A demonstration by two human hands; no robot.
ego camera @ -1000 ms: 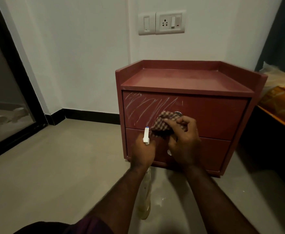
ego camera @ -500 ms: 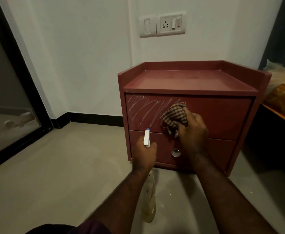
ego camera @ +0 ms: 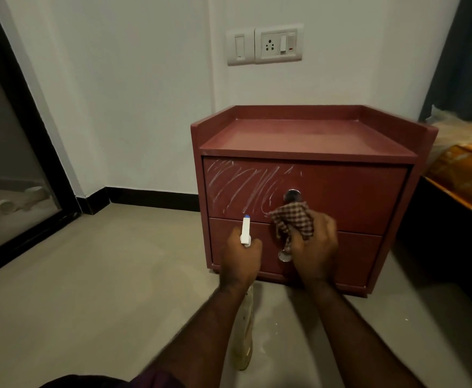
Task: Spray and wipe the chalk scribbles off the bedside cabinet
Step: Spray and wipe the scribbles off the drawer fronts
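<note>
The checked cloth (ego camera: pixel 293 219) has dropped below the round metal knob (ego camera: pixel 292 196).

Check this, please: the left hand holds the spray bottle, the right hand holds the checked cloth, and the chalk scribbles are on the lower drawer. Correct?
No: the head view shows the chalk scribbles on the upper drawer. The rest holds.

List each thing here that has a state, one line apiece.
Top drawer: shut, chalk scribbles across its left half.
Bottom drawer: shut.
Spray bottle: held by left hand, nozzle forward.
Checked cloth: bunched, gripped by right hand at the top drawer's lower edge.
</note>
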